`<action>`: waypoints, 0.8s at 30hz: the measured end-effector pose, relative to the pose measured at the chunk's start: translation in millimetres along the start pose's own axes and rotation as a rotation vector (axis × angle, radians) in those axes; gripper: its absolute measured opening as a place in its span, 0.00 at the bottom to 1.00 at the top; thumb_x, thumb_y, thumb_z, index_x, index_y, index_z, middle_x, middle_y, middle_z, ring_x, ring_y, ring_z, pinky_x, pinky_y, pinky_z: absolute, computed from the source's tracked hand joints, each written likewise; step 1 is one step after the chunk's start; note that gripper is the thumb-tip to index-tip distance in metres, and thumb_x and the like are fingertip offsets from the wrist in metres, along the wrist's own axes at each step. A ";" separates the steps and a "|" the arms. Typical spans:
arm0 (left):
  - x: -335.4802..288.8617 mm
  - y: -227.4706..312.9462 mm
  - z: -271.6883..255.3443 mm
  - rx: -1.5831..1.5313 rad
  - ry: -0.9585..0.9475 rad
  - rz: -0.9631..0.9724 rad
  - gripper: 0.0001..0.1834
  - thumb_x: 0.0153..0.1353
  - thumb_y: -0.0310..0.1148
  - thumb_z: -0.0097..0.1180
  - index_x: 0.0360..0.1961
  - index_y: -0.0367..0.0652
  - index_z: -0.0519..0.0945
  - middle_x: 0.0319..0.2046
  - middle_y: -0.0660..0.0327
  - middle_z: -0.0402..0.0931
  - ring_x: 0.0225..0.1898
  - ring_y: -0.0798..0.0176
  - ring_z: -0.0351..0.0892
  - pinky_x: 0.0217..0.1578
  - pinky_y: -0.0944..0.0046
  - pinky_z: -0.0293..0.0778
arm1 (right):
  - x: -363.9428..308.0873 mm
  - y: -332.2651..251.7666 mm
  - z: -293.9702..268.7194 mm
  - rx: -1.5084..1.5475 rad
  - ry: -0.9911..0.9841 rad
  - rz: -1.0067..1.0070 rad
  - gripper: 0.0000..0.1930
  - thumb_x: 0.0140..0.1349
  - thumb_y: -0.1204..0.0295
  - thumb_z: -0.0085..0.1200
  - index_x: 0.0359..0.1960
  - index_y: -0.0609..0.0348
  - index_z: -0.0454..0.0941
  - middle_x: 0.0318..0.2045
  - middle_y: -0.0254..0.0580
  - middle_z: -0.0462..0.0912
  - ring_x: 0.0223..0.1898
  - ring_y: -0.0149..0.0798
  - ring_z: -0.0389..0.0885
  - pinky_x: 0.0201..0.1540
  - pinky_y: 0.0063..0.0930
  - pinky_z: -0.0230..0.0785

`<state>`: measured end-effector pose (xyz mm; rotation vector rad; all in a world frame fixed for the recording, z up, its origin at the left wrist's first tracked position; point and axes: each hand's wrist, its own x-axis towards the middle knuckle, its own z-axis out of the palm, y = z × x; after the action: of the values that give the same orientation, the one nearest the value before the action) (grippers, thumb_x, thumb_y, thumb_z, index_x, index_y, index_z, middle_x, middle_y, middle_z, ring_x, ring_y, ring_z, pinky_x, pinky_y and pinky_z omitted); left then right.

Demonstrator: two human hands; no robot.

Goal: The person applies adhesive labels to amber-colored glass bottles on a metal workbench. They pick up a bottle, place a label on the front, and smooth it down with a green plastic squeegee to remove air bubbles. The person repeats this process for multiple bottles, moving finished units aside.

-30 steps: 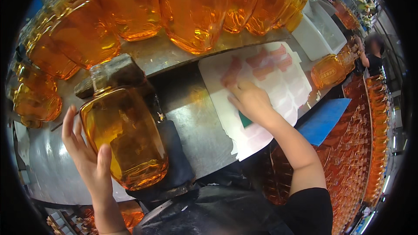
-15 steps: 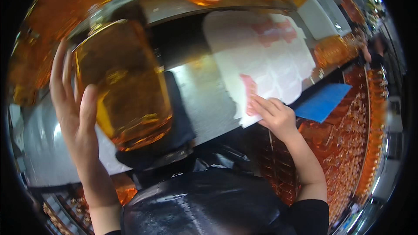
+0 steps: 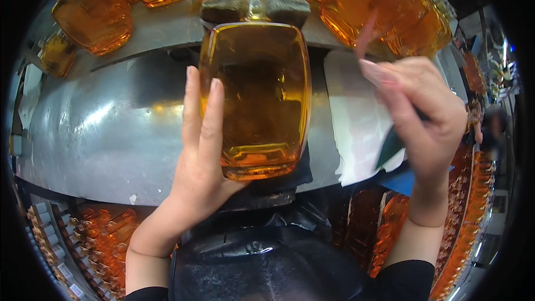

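A large glass bottle (image 3: 259, 95) filled with amber liquid lies in front of me, its neck (image 3: 256, 4) set in a notched grey block (image 3: 287, 10). My left hand (image 3: 200, 145) lies along the bottle's lower left side, fingers stretched out and thumb by the base. To the right of the bottle, my right hand (image 3: 426, 106) is raised and pinches a thin pink label (image 3: 368, 44). A dark green flat piece (image 3: 391, 147) sticks out beneath that hand; how it is held is hidden. Behind it lies a white label sheet (image 3: 351, 117).
Several amber bottles (image 3: 95, 11) line the far side. A metal worktop (image 3: 106, 128) spreads to the left. Racks of amber bottles (image 3: 117, 234) stand below the edge on both sides. A blue sheet (image 3: 402, 181) lies at right; another person (image 3: 493, 125) is beyond.
My right hand has lifted the pink label off the white sheet and raised it. My left hand has come against the bottle, which now sits more upright and central in view.
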<state>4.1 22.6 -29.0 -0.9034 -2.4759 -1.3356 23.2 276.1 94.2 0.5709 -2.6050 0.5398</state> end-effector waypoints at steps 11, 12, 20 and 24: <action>24.7 -6.7 -35.2 0.092 -0.068 0.010 0.47 0.55 0.60 0.61 0.70 0.47 0.64 0.75 0.44 0.38 0.75 0.41 0.43 0.70 0.43 0.48 | -2.0 -13.8 64.6 -0.225 -0.029 -0.461 0.10 0.52 0.66 0.62 0.33 0.58 0.86 0.27 0.35 0.82 0.30 0.30 0.80 0.20 0.17 0.61; 31.4 -3.1 -37.5 0.171 -0.080 0.016 0.45 0.55 0.58 0.62 0.70 0.48 0.66 0.75 0.44 0.38 0.75 0.40 0.43 0.70 0.42 0.48 | -6.4 -15.0 52.8 -0.147 -0.117 -0.414 0.12 0.53 0.63 0.63 0.33 0.57 0.86 0.25 0.33 0.80 0.28 0.29 0.79 0.19 0.17 0.60; 51.2 11.3 -27.0 0.230 -0.103 -0.041 0.49 0.43 0.39 0.72 0.70 0.52 0.65 0.75 0.41 0.37 0.75 0.35 0.37 0.71 0.43 0.44 | 19.9 -16.2 55.8 -0.337 -0.274 -0.048 0.38 0.49 0.41 0.57 0.63 0.40 0.76 0.25 0.34 0.63 0.27 0.36 0.65 0.28 0.30 0.64; 51.6 11.7 -25.1 0.229 -0.096 -0.050 0.51 0.43 0.38 0.72 0.71 0.49 0.63 0.74 0.40 0.38 0.75 0.34 0.39 0.71 0.44 0.45 | 19.6 -13.7 56.3 -0.339 -0.296 -0.041 0.39 0.50 0.39 0.55 0.65 0.38 0.74 0.24 0.35 0.64 0.26 0.36 0.66 0.29 0.31 0.64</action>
<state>-33.1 28.9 15.8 -0.8758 -2.6718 -1.0155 -4.2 233.3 60.1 0.6262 -2.8649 -0.0071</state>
